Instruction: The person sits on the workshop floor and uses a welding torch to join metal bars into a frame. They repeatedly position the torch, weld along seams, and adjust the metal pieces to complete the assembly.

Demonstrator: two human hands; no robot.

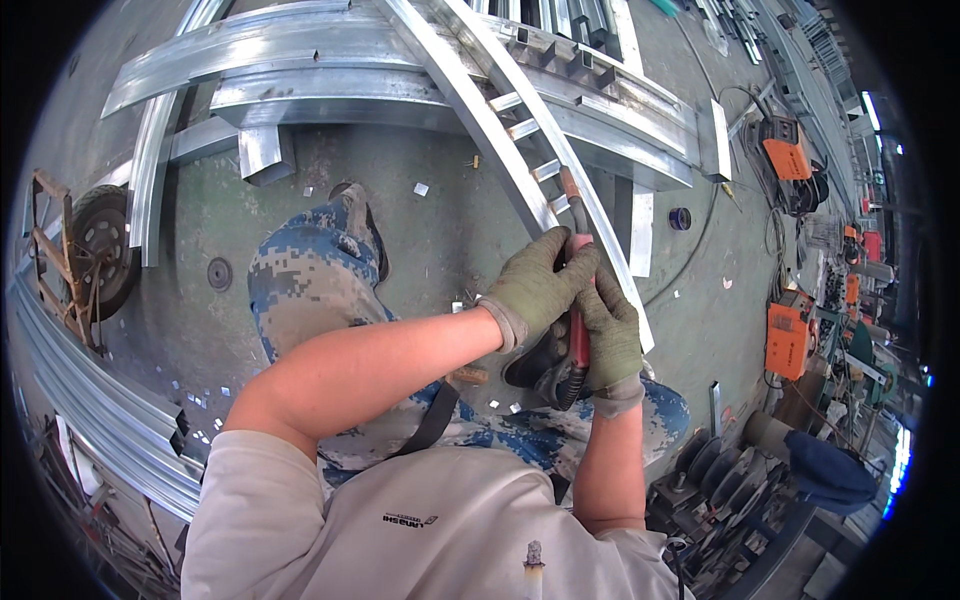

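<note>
Both my gloved hands are closed on a welding torch (579, 345) with a red handle and a curved neck. Its copper nozzle (570, 183) points away from me, close to the metal. My left hand (545, 285) grips the front of the handle, fingers wrapped over the top. Behind it and to the right, my right hand (612, 325) wraps the same handle. Just beyond lies a ladder-like metal frame (480, 105), two long bright rails joined by short crosspieces. The frame rests across wide galvanized beams (340, 90). The exact spot under the nozzle is too small to make out.
Two orange welding machines (790, 335) stand at the right, with cables (700, 250) on the floor. A small dark tin (680, 218) sits right of the frame. At the left are a wheel (103, 250) and stacked metal channels (110, 400). Metal scraps dot the floor.
</note>
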